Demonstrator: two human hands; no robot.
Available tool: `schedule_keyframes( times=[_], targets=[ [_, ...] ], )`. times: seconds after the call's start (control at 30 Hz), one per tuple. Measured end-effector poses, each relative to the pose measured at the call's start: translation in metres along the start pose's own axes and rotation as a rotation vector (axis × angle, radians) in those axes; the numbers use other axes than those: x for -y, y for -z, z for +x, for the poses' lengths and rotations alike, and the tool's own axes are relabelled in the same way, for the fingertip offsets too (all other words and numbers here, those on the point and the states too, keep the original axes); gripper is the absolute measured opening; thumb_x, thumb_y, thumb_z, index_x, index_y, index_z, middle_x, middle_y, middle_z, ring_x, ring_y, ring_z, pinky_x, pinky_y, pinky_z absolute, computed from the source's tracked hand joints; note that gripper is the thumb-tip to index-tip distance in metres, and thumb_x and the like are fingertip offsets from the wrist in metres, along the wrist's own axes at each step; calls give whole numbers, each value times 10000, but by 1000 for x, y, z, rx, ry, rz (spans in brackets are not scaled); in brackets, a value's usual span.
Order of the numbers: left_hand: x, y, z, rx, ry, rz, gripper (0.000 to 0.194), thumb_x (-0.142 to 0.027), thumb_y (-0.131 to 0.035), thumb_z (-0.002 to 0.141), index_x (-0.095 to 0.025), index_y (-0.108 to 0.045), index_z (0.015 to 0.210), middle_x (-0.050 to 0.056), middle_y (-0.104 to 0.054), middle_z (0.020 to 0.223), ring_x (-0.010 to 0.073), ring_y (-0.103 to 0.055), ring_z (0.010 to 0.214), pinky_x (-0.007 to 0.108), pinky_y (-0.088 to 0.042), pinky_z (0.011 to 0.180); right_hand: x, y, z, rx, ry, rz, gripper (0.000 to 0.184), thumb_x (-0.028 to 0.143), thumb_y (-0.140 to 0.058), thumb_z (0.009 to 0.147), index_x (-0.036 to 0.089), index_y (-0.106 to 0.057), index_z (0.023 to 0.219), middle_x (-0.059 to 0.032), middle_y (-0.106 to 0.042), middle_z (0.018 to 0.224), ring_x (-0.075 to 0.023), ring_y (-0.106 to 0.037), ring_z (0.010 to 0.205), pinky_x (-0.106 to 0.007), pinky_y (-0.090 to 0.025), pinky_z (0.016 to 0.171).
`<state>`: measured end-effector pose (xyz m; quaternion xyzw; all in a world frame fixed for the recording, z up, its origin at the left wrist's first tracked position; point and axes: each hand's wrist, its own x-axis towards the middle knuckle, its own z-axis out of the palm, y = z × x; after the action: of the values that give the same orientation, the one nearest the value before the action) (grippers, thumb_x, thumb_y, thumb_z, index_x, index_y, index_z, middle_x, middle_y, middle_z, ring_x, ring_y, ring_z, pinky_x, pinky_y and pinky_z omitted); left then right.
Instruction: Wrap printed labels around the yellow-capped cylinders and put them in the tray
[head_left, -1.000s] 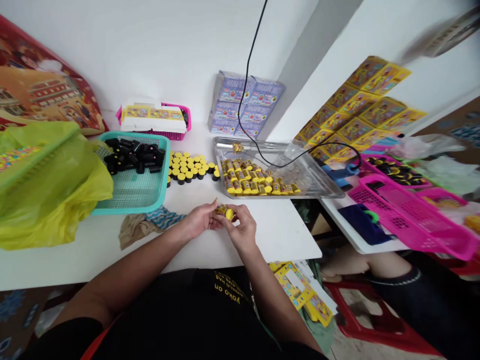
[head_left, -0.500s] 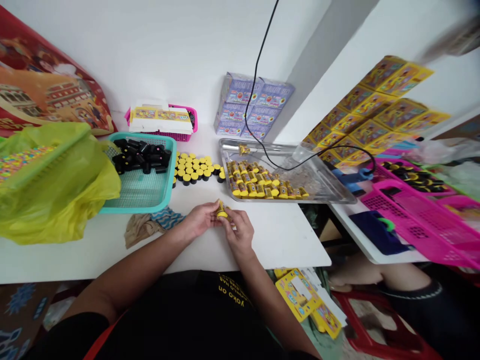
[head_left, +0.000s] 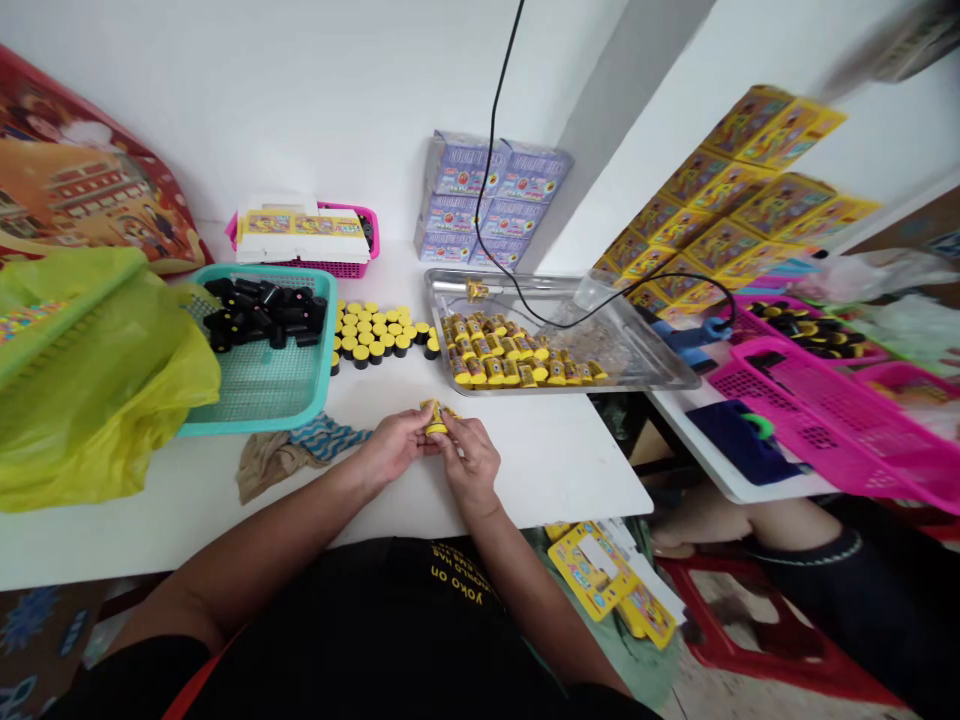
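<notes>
Over the front of the white table (head_left: 540, 450), both my hands meet around a small yellow-capped cylinder (head_left: 436, 418) with a printed label wrapped on it. My left hand (head_left: 401, 442) pinches it from the left. The fingers of my right hand (head_left: 472, 462) press on its right side, partly hiding it. Just beyond, a metal tray (head_left: 637, 372) holds many similar labelled cylinders (head_left: 510, 370). Left of the tray stand black cylinders with yellow tops (head_left: 375, 350), bunched together and without labels.
A teal basket (head_left: 255, 395) with black cylinders stands left, beside a yellow plastic bag (head_left: 112, 400). A crumpled cloth (head_left: 274, 460) lies near my left forearm. Purple boxes (head_left: 491, 195) and yellow boxes (head_left: 720, 200) are stacked behind. A black cable (head_left: 491, 140) hangs over the tray. Another person's leg (head_left: 780, 530) is at right.
The whole view has shifted slightly. Both hands stay around the labelled cylinder, which now looks a little more upright, with small finger movements.
</notes>
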<state>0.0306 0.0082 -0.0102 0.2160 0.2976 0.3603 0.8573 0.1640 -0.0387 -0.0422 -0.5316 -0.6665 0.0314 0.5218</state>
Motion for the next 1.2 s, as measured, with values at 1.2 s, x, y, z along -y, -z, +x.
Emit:
schedule_keyframes(
  times=[1.2],
  targets=[
    [3,-4,-2,-117,11,-16,198,-267,-763,731,-114,-637,729,34,-647,685,114,-583,602,254,-451,648,-3,1,-1,-64,174,23,196,148,-589,884,240,-668,1039,-58,-674,856,-181,-626,788,-348,-561,688]
  ],
)
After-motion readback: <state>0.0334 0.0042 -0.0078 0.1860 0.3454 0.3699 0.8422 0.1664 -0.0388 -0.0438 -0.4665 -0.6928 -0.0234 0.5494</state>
